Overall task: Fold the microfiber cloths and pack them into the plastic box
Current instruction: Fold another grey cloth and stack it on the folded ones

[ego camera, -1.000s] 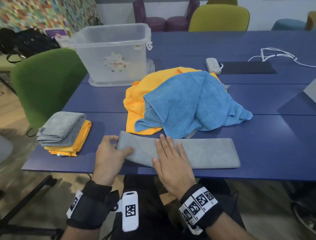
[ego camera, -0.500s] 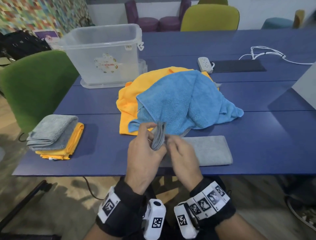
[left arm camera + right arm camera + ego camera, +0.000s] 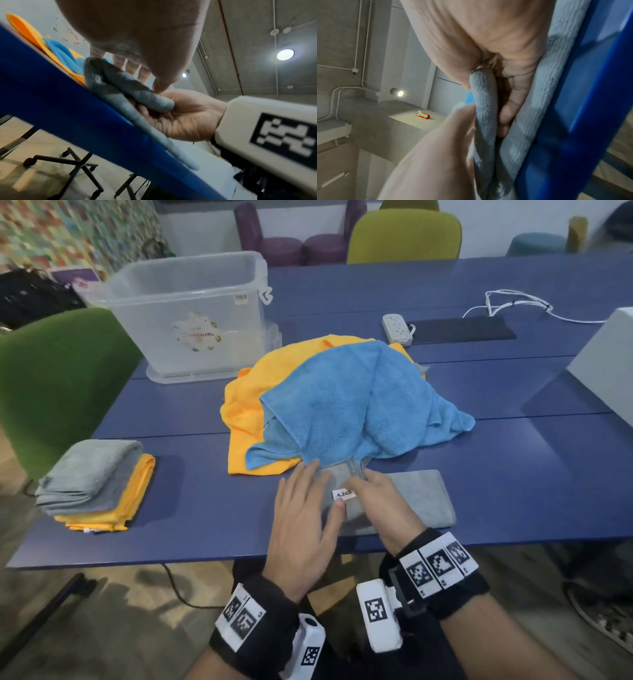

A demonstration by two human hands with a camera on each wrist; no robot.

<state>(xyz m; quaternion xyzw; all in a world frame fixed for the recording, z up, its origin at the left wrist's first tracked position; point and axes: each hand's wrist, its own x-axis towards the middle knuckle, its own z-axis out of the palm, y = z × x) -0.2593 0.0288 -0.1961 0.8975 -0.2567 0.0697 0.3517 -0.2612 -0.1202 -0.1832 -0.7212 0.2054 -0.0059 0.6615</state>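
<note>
A grey microfiber cloth [image 3: 421,498] lies near the table's front edge, its left end doubled over onto the rest, a white label [image 3: 343,494] showing. My left hand [image 3: 308,498] lies flat on the doubled part with straight fingers. My right hand [image 3: 370,491] grips the folded flap; in the right wrist view its fingers [image 3: 513,94] are tucked between the layers of the grey cloth [image 3: 484,102]. Behind lies a loose blue cloth [image 3: 359,402] on a yellow cloth [image 3: 253,395]. The clear plastic box [image 3: 191,313] stands at the back left.
A folded grey cloth [image 3: 92,470] sits on a folded yellow one [image 3: 137,494] at the front left. A power strip [image 3: 397,328], a black mat [image 3: 462,328] and a white cable [image 3: 513,302] lie at the back right. A green chair [image 3: 58,378] stands at the left.
The grey cloth lay as one long strip; both hands lifted its left end and brought it over to the right. The left hand now lies flat on the fold.
</note>
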